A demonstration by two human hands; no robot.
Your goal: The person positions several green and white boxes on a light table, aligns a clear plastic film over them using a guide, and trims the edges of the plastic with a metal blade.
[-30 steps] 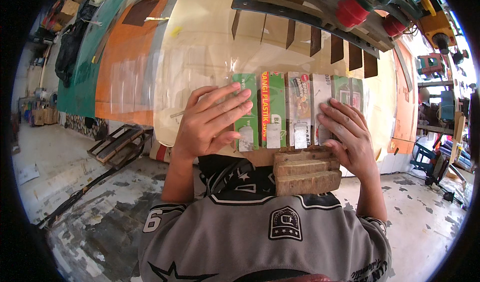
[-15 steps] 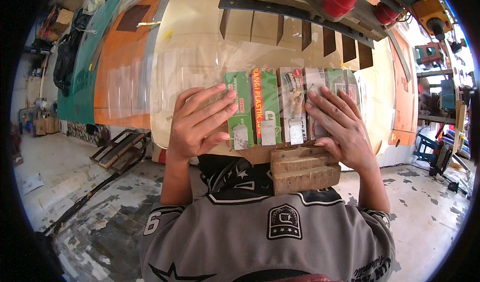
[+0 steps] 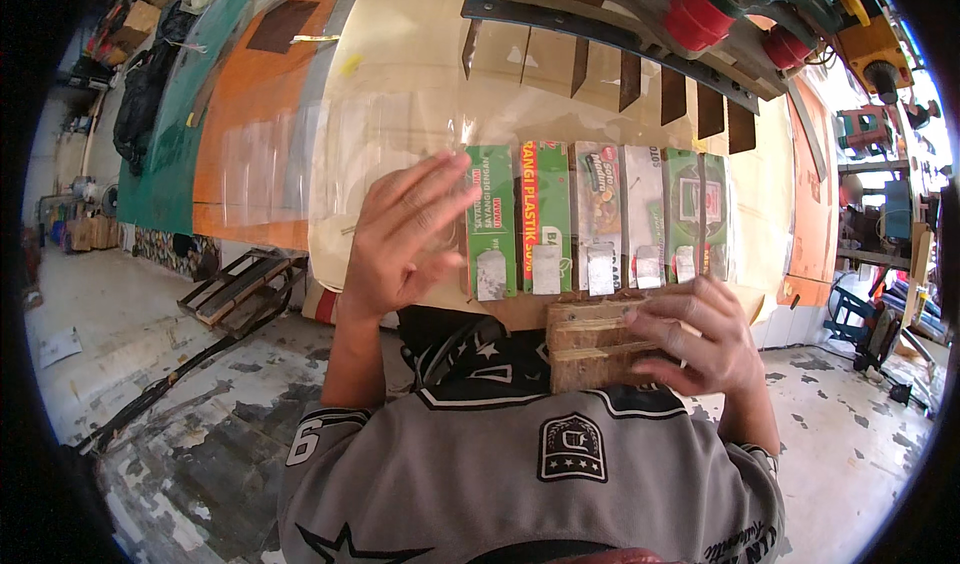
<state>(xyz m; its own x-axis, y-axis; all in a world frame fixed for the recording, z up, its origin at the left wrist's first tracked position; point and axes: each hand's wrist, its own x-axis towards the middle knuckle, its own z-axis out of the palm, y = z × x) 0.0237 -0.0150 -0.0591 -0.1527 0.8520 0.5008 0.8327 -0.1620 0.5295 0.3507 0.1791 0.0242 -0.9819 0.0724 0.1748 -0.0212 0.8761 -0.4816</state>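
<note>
Several printed card strips (image 3: 545, 199), green, red and beige with silvery patches at their near ends, lie side by side under clear plastic sheeting (image 3: 265, 179). Beside the leftmost green strip (image 3: 490, 209), my left hand (image 3: 405, 229) rests on the plastic, fingers stretched out and holding nothing. My right hand (image 3: 700, 339) is over the right end of a stepped wooden block (image 3: 590, 344) at the near table edge. Its fingers are bent but apart, slightly blurred; whether they touch the block is hard to tell.
Beyond the strips, a metal bar (image 3: 600, 29) with a row of dark blades hangs over the cream table surface (image 3: 400, 74). Red cup-shaped parts (image 3: 700, 19) of a machine sit at the upper right. A dark metal frame (image 3: 240, 284) stands on the floor at left.
My right hand has lifted off the right-hand strips and come nearer me, over the wooden block, uncovering those strips. My left hand stays at the left end of the row.
</note>
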